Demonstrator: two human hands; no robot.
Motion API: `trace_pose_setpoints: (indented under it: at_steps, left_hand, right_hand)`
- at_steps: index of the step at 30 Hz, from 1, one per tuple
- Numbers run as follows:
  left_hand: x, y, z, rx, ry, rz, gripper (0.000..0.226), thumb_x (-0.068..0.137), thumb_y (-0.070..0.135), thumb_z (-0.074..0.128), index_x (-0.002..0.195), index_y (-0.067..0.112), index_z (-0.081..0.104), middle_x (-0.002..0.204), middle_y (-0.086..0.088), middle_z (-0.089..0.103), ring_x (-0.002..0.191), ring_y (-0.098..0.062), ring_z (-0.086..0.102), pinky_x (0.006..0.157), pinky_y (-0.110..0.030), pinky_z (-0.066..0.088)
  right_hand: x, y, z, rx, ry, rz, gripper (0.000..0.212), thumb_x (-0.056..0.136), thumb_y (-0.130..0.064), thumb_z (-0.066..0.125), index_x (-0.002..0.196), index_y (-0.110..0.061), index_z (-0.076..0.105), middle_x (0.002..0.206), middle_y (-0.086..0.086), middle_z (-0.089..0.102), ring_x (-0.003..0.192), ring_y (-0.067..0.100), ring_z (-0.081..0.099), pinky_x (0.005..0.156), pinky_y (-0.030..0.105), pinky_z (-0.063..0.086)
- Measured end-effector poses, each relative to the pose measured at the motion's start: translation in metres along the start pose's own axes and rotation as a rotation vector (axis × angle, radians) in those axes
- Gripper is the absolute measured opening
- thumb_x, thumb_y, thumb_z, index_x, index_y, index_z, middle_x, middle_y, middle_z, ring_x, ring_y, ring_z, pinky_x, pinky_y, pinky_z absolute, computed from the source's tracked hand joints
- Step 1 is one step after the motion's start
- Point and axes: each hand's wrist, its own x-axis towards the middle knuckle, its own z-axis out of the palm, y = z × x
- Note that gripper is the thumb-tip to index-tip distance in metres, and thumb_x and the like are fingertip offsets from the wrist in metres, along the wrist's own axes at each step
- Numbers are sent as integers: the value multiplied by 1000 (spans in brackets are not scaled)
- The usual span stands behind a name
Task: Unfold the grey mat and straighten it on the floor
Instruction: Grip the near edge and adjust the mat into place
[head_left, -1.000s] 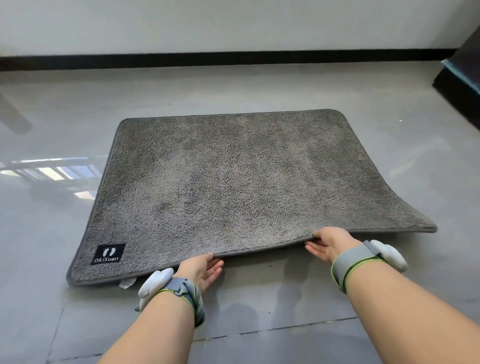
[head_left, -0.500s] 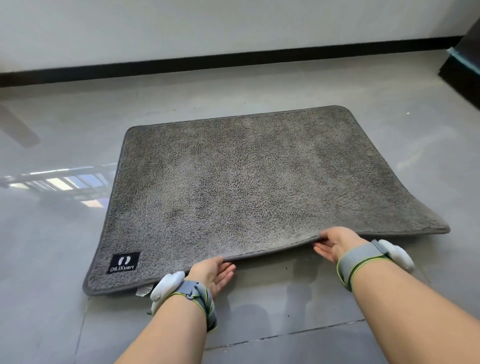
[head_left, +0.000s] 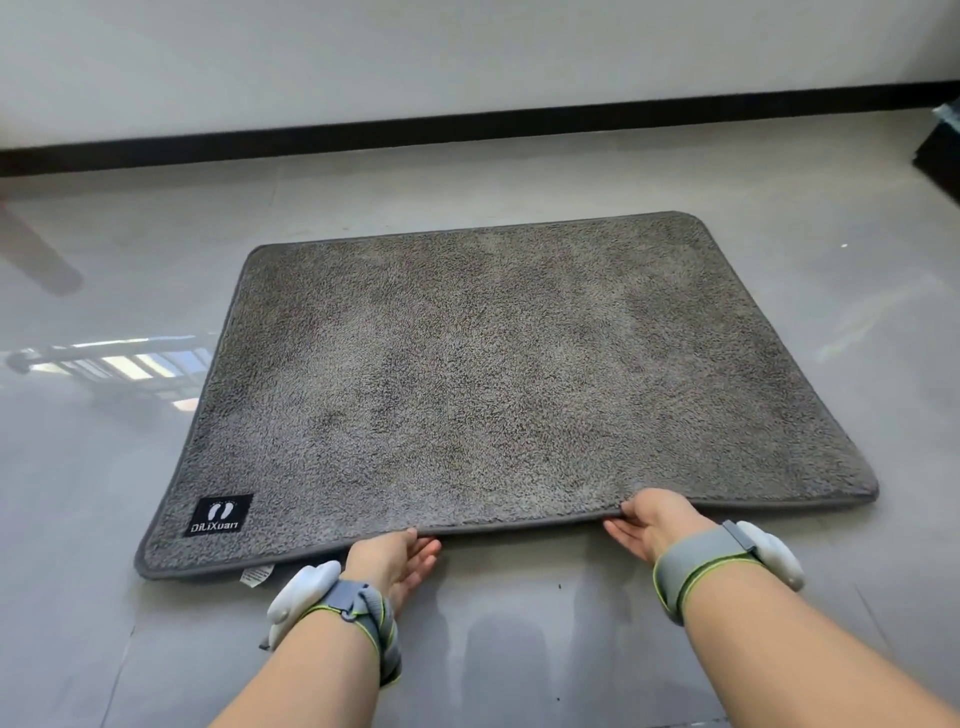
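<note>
I see my left hand (head_left: 393, 556) and my right hand (head_left: 655, 522) both at the near edge of the grey mat (head_left: 493, 374), each one pinching that hem, thumb on the pile and fingers (head_left: 623, 535) tucked under it. Between the two hands the edge sags slightly and rides just off the floor (head_left: 545, 639); a thin shadow shows beneath it. Each wrist carries a grey band with a green trim line and a white rounded device, the left wristband (head_left: 358, 618) turned outward, the right wristband (head_left: 701, 564) sitting higher on the arm.

Ahead of my hands the mat spreads open, pile side up, its far edge and both far corners lying flat on the glossy grey tiles. The corner beyond my right hand curls up a little. Left of my left hand, a black label (head_left: 219, 514) with two white footprints and lettering sits near the corner, and a small white care tag (head_left: 256, 574) pokes out from under the hem just beside that wrist.

Further off, past the mat, a black skirting board (head_left: 467, 127) runs along a pale wall (head_left: 467, 52). A dark piece of furniture (head_left: 940, 150) edges in at far right.
</note>
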Motion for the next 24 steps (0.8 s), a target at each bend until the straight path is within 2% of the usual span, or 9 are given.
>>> trace_pose_setpoints:
  at_steps: [2, 4, 7, 9, 12, 17, 21, 23, 24]
  left_hand:
    - [4, 5, 1, -9, 14, 11, 27, 99, 5, 37, 73, 5, 47, 84, -13, 59, 131, -31, 49, 30, -15, 44]
    - [9, 13, 5, -30, 24, 33, 27, 99, 6, 37, 74, 5, 47, 77, -9, 54, 131, -31, 49, 31, -15, 45]
    - [13, 24, 11, -45, 15, 42, 23, 100, 7, 37, 82, 3, 52, 80, -9, 57, 131, -30, 50, 33, -16, 47]
    - [17, 33, 18, -54, 16, 56, 22, 100, 8, 37, 102, -2, 56, 100, -15, 64, 130, -29, 50, 35, -17, 48]
    - [19, 42, 22, -71, 14, 75, 33, 100, 8, 36, 129, -5, 47, 138, -18, 53, 129, -29, 51, 38, -18, 50]
    - [23, 51, 30, -118, -25, 127, 36, 98, 7, 39, 132, -5, 43, 141, -17, 50, 125, -31, 54, 74, -30, 56]
    - [15, 61, 40, -122, -66, 132, 19, 97, 7, 41, 110, -3, 51, 141, -14, 49, 124, -32, 56, 60, -28, 58]
    - [12, 71, 52, -122, -86, 115, 13, 98, 7, 40, 97, 0, 52, 142, -12, 48, 124, -32, 56, 58, -27, 58]
    - [13, 74, 57, -131, -91, 110, 14, 98, 7, 40, 101, 0, 51, 143, -12, 47, 124, -32, 56, 58, -28, 58]
  right_hand:
    - [4, -3, 5, 9, -10, -3, 32, 98, 9, 26, 71, -5, 36, 73, 11, 41, 61, 20, 43, 105, 42, 40]
    - [9, -11, 9, 16, -18, -4, 27, 98, 9, 25, 79, 1, 42, 73, 11, 40, 62, 20, 43, 108, 41, 38]
    - [13, -21, 16, 18, -32, -36, 39, 99, 10, 24, 133, 4, 42, 74, 11, 39, 68, 22, 46, 108, 43, 37]
    - [16, -31, 23, 46, -55, -24, 47, 99, 9, 22, 144, -1, 33, 75, 11, 39, 91, 26, 52, 108, 43, 37]
    - [25, -38, 32, 98, -49, -26, 50, 98, 11, 21, 145, -2, 32, 75, 11, 39, 122, 31, 49, 105, 46, 40]
    - [36, -53, 47, 121, -76, 1, 50, 97, 13, 24, 143, -1, 34, 76, 13, 41, 109, 30, 50, 102, 46, 44]
    - [38, -74, 56, 165, -102, 49, 49, 97, 12, 24, 143, 0, 34, 83, 14, 44, 131, 31, 44, 105, 45, 41]
    - [37, -90, 61, 151, -130, 66, 49, 96, 13, 25, 143, 0, 36, 83, 14, 45, 131, 32, 45, 104, 46, 41]
    - [36, -96, 63, 141, -134, 75, 49, 96, 14, 26, 142, 1, 37, 79, 13, 44, 130, 32, 46, 103, 46, 42]
